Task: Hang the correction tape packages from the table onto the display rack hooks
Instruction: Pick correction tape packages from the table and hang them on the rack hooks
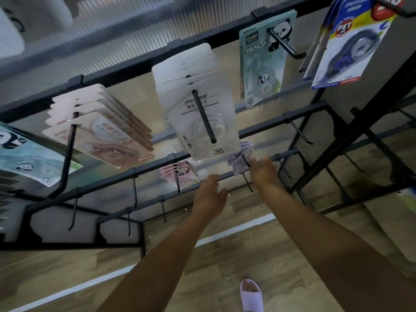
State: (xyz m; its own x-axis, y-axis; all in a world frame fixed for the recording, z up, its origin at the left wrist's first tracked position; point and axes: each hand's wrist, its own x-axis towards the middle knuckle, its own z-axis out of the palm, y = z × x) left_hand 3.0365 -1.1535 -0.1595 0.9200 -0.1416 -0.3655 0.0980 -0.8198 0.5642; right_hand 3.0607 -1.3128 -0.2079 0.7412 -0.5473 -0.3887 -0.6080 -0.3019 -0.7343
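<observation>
Two hands are reaching low into the rack (258, 127), toward a small bunch of purple packs (239, 161) on a lower hook (246, 162). The right hand (263, 171) is the nearer one — its fingers are lying against the packs and the rail beside them, though whether it is pinching one cannot be told from here. The left hand (210, 194) is hovering just below and to the left, fingers loosely spread, holding nothing. The hook is sticking out toward the person, so a pack is probably sliding along that axis, hole first. No table is showing.

Other hooks are already carrying stock: white packs (202, 113) reading "JINUO" and "36", a green pack (261, 64) reading "PANDA", a blue pack (351, 46) reading "JINUO", "PET" and "CORRECTION TAPE" — plus pink packs (108, 131) whose print is too blurred to read.
</observation>
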